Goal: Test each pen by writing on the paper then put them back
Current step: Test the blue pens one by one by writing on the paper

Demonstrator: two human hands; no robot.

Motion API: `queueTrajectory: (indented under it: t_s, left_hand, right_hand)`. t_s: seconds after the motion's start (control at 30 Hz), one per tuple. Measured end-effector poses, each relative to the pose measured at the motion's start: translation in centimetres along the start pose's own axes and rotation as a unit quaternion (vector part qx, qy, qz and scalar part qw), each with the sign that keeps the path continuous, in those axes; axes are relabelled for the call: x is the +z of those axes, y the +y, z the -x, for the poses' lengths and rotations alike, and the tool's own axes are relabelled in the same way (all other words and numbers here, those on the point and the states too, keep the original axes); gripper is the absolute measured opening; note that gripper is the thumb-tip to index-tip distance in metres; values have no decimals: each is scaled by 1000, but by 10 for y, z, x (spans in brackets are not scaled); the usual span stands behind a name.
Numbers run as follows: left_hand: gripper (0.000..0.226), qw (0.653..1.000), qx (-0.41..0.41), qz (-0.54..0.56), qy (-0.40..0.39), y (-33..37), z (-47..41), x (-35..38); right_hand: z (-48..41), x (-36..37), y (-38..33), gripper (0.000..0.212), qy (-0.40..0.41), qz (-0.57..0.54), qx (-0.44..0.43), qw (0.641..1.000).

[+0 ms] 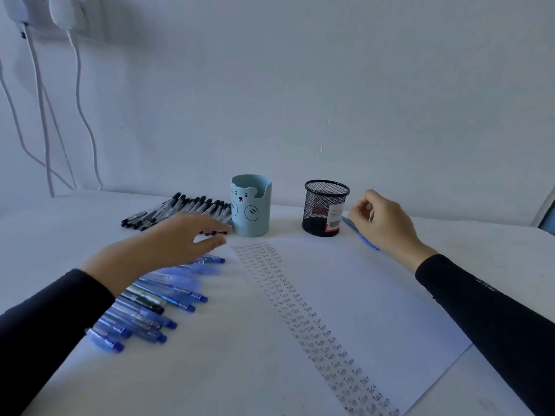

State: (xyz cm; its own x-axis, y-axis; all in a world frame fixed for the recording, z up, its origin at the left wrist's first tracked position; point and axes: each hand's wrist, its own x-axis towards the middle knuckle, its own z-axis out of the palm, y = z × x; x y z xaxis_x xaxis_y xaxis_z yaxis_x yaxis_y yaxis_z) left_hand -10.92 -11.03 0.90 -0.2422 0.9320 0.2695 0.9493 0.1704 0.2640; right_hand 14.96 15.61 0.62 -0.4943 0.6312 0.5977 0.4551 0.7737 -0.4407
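Note:
A white paper [360,295] lies in the middle of the table with columns of the handwritten word "Test". Left of it is a row of several blue pens [156,307]. Several black-capped pens [180,207] lie further back, beside a light blue bear cup [251,205]. My left hand [168,241] hovers over the blue pens with fingers stretched toward the black pens and holds nothing. My right hand [381,220] hangs right of a black mesh cup [326,207], fingers loosely curled. A blue pen [365,237] lies on the table under that hand.
The table meets a white wall just behind the cups. White cables [76,94] hang down the wall at the far left from plugs near the top corner. Both my forearms are in dark sleeves.

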Motion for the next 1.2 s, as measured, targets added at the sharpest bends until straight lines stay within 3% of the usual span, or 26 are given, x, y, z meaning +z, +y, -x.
queueTrajectory:
  t_s: [0.1, 0.23, 0.33, 0.47, 0.77, 0.9, 1.03, 1.2]
  left_hand:
    - [15, 999, -30, 12, 6, -14, 3, -13]
    - [11, 997, -68, 22, -19, -25, 4, -18]
    - [10, 996, -82, -12, -28, -28, 4, -18]
    - [10, 993, -86, -62, -49, -27, 3, -17]
    - [12, 996, -60, -58, -32, -32, 4, -11]
    - [5, 999, 33, -16, 31, -1, 1, -3]
    - [18, 991, 126, 22, 24, 50, 0, 26]
    - [29, 994, 103, 27, 22, 36, -4, 31]
  right_hand:
    - [9, 8, -23, 17, -110, -72, -55, 990]
    - [24, 25, -45, 18, -195, -82, -128, 969]
    - [29, 29, -48, 17, -182, -63, -162, 968]
    - [21, 25, -40, 16, -178, -71, -132, 972]
    - [15, 21, -30, 20, -177, -48, -112, 977]
    - [14, 20, -33, 20, -179, -38, -111, 977]
    - [14, 17, -34, 20, -182, -28, -104, 977]
    - [21, 17, -54, 10, -209, 5, -110, 972]
